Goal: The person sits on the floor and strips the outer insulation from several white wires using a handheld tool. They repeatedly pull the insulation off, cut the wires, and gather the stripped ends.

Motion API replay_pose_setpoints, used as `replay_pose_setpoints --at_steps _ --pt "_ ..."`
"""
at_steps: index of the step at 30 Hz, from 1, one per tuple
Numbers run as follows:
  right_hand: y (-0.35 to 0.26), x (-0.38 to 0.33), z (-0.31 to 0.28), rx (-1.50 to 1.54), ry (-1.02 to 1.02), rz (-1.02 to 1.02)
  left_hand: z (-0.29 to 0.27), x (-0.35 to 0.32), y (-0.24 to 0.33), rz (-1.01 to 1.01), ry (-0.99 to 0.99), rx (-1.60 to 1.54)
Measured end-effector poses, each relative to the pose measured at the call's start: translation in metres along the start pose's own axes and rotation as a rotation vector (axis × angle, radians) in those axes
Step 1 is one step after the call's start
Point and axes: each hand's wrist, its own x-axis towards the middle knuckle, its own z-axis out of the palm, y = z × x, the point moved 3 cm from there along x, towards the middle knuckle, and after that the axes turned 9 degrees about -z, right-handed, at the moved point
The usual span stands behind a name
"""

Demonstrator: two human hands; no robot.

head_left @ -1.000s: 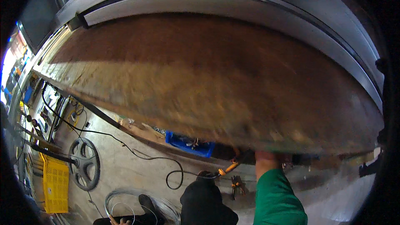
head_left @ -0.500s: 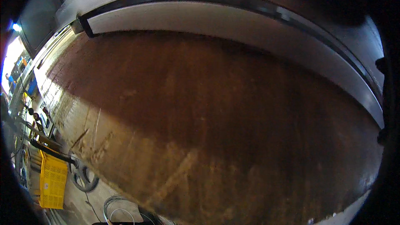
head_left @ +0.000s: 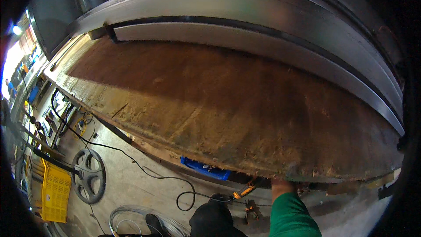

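Note:
My right hand (head_left: 281,188) reaches in under the front edge of a worn brown wooden tabletop (head_left: 210,101), below a green sleeve (head_left: 291,215). Its fingers are hidden beneath the edge, so what they touch or hold does not show. Just left of it, an orange and black corded tool (head_left: 244,192) hangs or rests below the edge. A pair of pliers with orange handles (head_left: 251,211) is lower down. Further left, a blue tray (head_left: 205,168) holding small items sits under the tabletop. My left hand is out of view.
A long metal profile (head_left: 263,28) spans the back of the tabletop. A black cable (head_left: 144,169) loops over the floor at the left. Near it are a grey spoked wheel (head_left: 89,176), a yellow perforated crate (head_left: 56,191) and a coil of wire (head_left: 131,213).
The view has shifted so that the tabletop's front edge, the floor, blue tray and corded tool now show. My right arm has come into view at the lower edge.

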Motion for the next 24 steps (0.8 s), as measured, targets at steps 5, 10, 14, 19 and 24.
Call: replay_pose_setpoints --at_steps 5,10,14,19,24 --pt "0.006 -0.005 0.002 -0.002 -0.011 0.009 -0.001 0.004 -0.001 0.047 -0.051 0.056" --pt "0.01 -0.002 0.003 -0.006 -0.028 0.004 -0.035 0.001 0.02 0.009 -0.047 0.011" --pt "0.008 -0.001 0.006 0.004 -0.055 -0.011 -0.019 0.004 0.01 -0.021 0.037 0.02" --pt "0.011 -0.005 0.009 0.018 -0.092 -0.032 -0.103 -0.014 0.067 0.009 0.091 -0.075" --pt "-0.005 -0.008 0.015 0.067 -0.173 -0.106 -0.055 -0.009 0.04 0.108 0.193 -0.094"
